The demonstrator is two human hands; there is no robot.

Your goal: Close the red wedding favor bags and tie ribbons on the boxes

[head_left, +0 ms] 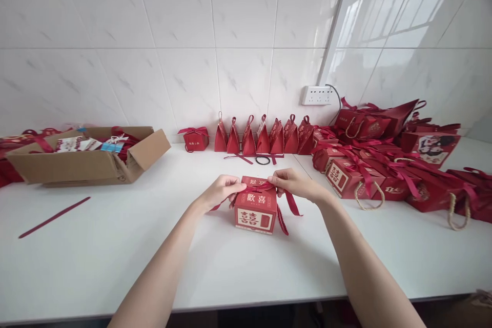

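A red gift box (255,212) with cream panels and Chinese characters stands upright on the white table, in the middle of the view. Across its top runs a dark red ribbon (294,206), whose tails hang past both sides. My left hand (223,189) is at the top left edge of the box, fingers closed in a pinch on the ribbon. At the top right, my right hand (288,183) pinches the ribbon too, thumb and finger together. A red braided cord handle (282,221) hangs at the box's right side. My fingers partly hide the ribbon's middle.
An open cardboard box (77,168) with packets stands at the left. Behind are a row of red triangular boxes (249,138), a small red box (195,141) and a black ring (263,161). Many red boxes (355,177) crowd the right. A loose ribbon strip (54,218) lies left.
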